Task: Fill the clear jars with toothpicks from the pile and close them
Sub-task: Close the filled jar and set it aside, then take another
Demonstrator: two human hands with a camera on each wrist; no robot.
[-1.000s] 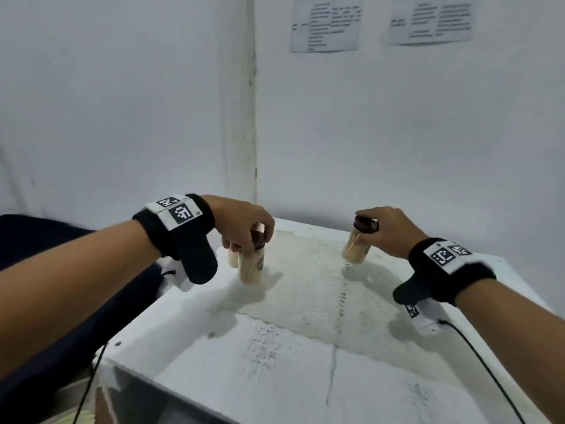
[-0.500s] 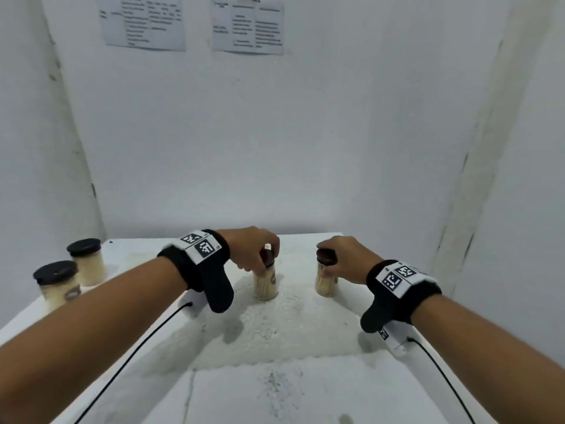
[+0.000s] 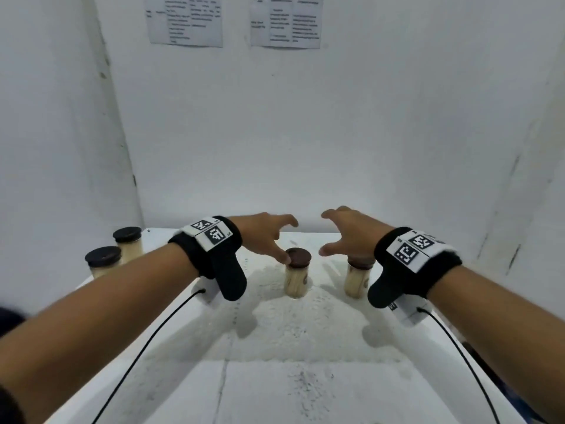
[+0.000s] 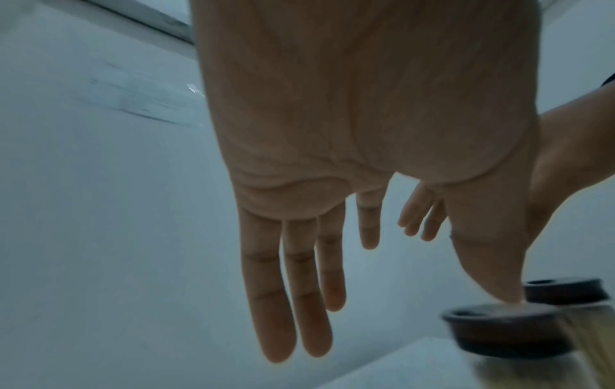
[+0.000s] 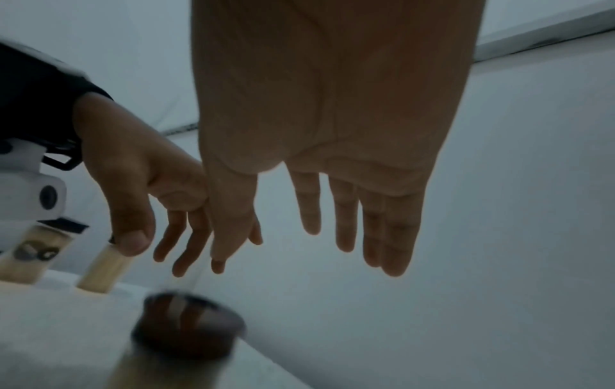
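Note:
Two clear jars full of toothpicks stand upright mid-table, each closed with a brown lid: the left jar (image 3: 296, 278) and the right jar (image 3: 356, 280). My left hand (image 3: 284, 240) hovers open beside the left jar, its thumb tip touching the lid's (image 4: 499, 323) left edge. My right hand (image 3: 331, 234) hangs open just above the right jar's lid (image 5: 188, 326), fingers spread and holding nothing. The wrist views show both palms with straight fingers.
Two more toothpick-filled jars with black lids (image 3: 102, 261) (image 3: 128, 241) stand at the table's far left corner. The white table (image 3: 275, 377) is walled in behind and on both sides. Black cables run from both wrists toward the front edge.
Both hands gripped the jars by their lids half a second ago. They have since let go, opened and lifted a little. The jars stay standing.

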